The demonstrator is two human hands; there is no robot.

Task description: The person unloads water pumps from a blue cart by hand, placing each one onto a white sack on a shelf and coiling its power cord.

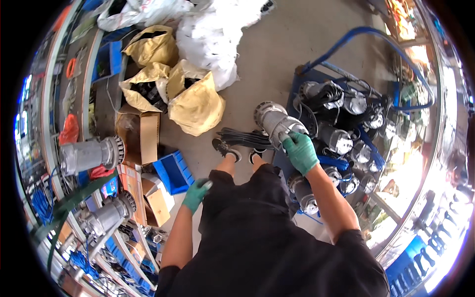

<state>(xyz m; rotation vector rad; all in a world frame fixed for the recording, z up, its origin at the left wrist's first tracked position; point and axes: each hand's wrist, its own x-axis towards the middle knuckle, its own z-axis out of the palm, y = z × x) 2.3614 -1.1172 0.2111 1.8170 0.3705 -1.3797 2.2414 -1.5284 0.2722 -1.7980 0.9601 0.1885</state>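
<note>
I stand on a concrete floor and look down at my legs and shoes. My right hand [300,151], in a green glove, grips the body of a grey metal pump [275,120] that lies tilted at the near edge of a blue cart [303,74]. The cart is loaded with several similar grey pumps [341,139] and black cables. My left hand [196,194], also in a green glove, hangs by my hip and is closed around a small pale object that I cannot make out. A bundle of black cable [242,137] lies by my feet.
Yellow sacks [195,104] and white bags [213,34] are piled ahead. Open cardboard boxes [141,133] and a blue bin [173,171] stand on the floor to my left. Two more grey pumps [91,154] rest on the left shelving. The cart's blue handle [376,37] arches at the far right.
</note>
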